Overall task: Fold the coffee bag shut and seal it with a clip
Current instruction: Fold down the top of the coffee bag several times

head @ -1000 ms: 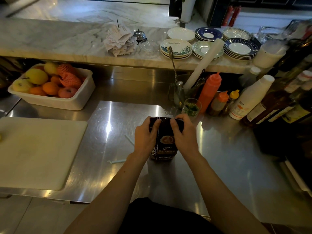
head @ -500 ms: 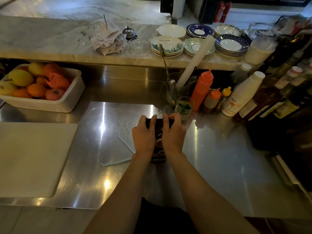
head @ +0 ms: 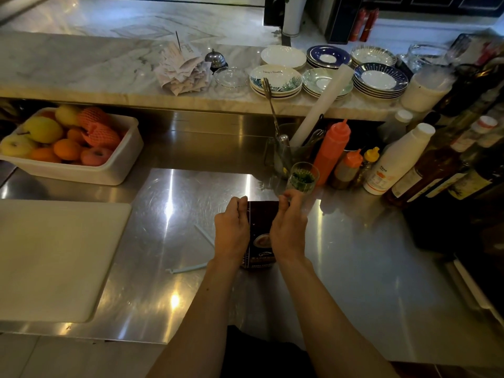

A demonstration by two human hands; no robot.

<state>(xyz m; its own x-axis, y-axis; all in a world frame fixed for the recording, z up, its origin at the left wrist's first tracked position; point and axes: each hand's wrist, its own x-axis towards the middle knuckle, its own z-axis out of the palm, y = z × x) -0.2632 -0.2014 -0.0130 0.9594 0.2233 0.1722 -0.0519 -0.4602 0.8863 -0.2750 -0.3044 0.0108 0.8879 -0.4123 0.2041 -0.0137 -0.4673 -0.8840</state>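
Head view: left hand (head: 231,230), right hand (head: 287,227) pinch coffee bag (head: 261,236) top, apparently folded.

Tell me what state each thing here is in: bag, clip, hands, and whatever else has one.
coffee bag: lying on the steel counter, top pinched at both corners, no clip on it
clip: two pale strips lying loose on the counter, left of the bag
left hand: gripping the bag
right hand: gripping the bag
fruit tub: full of fruit
cutting board: bare
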